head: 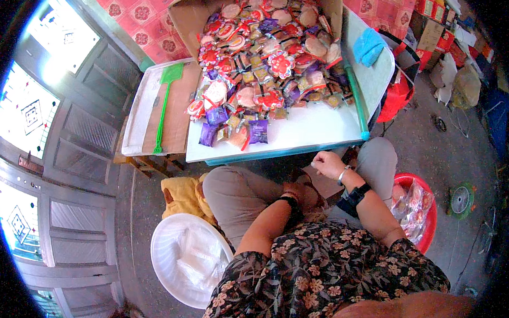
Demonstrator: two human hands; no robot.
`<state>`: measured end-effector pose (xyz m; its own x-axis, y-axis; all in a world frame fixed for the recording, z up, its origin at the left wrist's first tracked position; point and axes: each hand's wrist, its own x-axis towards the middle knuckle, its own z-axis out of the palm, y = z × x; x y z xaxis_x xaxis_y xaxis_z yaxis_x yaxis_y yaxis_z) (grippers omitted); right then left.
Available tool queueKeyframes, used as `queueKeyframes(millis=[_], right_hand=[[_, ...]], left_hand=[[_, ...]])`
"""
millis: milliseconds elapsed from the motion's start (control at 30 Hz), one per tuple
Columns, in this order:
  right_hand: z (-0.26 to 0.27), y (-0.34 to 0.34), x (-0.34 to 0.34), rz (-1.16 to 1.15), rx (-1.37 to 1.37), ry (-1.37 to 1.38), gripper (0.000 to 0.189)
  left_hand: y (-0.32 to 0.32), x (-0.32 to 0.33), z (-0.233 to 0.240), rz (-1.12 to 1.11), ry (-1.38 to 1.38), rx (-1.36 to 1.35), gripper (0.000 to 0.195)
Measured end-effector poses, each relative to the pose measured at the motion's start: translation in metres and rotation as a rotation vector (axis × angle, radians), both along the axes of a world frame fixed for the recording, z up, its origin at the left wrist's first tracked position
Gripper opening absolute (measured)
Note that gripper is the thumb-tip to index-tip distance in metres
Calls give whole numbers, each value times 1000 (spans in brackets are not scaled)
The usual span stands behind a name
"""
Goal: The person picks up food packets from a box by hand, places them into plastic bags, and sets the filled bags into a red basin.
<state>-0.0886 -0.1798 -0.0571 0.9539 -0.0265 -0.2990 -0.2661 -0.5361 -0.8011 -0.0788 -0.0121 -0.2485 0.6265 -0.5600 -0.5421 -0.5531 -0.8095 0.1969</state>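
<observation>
My right hand (329,164) hangs over my lap just in front of the white tabletop (312,125), fingers curled. A small pale spot shows at its fingertips; whether it is a held thing is unclear. Lower down, between my knees, my left hand (300,192) lies in shadow, its fingers hard to make out. Near both hands is a flat brownish-pink surface (322,182), partly covered. On the tabletop, a large heap of wrapped snacks (255,70) spills from a tipped cardboard box (186,22). Purple packets (258,132) and clear-wrapped round biscuits (239,137) lie along its front.
Left of the heap, a green fly swatter (165,105) lies on cardboard. A green tube (356,100) runs along the right side, near a blue cloth (368,47). Beside me stand a white basin (165,263) with clear plastic bags and a red basin (432,224) holding wrapped snacks.
</observation>
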Motion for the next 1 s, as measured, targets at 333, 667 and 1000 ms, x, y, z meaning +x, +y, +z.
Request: queueKeyframes(millis=[333, 667, 1000], right_hand=[[-4, 5, 4, 26, -3, -33, 19], [-3, -2, -1, -2, 86, 68, 16], [-10, -3, 5, 29, 24, 18, 16]], left_hand=[[2, 3, -2, 98, -24, -40, 52], [-11, 0, -30, 261, -2, -241, 47], [-3, 0, -28, 107, -107, -252, 46]])
